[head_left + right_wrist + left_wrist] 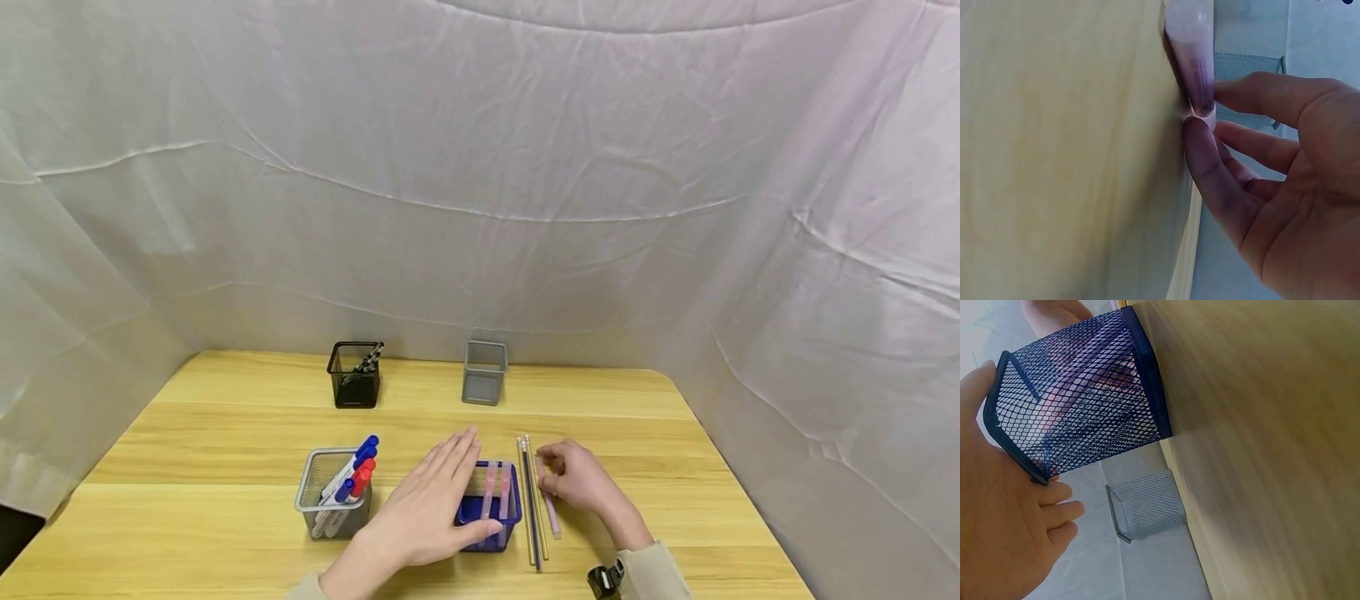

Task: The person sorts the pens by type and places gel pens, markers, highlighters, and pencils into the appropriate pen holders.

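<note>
My left hand lies at a blue mesh pen holder, fingers straight along its left side and thumb across the near rim. In the left wrist view, the rim of this mesh holder sits between thumb and fingers. Two translucent pink pens stand inside it. With thumb and fingertips my right hand pinches a pale pink pen that lies on the table. In the right wrist view, that pen's barrel points away from the fingertips. Several gold and dark pencils lie between the holder and this hand.
A silver mesh holder with blue and red markers stands left of my left hand. At the back are a black mesh holder containing black pens and a grey mesh holder. Pale cloth surrounds the wooden table.
</note>
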A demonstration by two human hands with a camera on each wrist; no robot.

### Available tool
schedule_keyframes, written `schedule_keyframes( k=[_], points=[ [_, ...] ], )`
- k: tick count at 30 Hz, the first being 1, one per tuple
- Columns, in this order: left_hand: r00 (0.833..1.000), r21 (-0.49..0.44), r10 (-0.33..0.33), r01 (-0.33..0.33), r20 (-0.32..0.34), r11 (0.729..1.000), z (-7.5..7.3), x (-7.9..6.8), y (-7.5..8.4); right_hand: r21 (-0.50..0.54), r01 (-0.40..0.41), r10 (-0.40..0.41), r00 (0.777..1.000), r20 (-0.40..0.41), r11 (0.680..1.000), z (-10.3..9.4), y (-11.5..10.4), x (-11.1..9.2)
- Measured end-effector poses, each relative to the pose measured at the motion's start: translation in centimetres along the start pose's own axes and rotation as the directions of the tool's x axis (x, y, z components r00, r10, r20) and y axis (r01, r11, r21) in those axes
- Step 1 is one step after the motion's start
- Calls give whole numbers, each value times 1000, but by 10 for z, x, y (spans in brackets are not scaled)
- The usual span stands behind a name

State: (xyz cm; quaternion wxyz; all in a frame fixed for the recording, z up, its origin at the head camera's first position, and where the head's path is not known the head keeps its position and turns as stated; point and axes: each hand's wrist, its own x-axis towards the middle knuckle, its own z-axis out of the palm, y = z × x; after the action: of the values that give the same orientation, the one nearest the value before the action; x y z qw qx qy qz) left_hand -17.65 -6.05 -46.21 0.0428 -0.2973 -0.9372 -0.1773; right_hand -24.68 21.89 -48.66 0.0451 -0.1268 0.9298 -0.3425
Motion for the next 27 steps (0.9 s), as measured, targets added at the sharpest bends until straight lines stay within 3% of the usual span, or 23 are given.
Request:
schedule_keyframes(
  k=[12,21,27],
  points=[
    [1000,0,3,-3,0,1000,0,0,0,-9,-19,19,1000,1,1000,-1,-1,0],
    [1000,-11,-6,6,11,1000,-1,0,0,84,-53,52,999,9,995,-2,-3,-2],
    [1000,-10,-5,6,9,1000,-1,0,1,145,-59,63,998,-29,988,-4,-6,-1]
  ],
)
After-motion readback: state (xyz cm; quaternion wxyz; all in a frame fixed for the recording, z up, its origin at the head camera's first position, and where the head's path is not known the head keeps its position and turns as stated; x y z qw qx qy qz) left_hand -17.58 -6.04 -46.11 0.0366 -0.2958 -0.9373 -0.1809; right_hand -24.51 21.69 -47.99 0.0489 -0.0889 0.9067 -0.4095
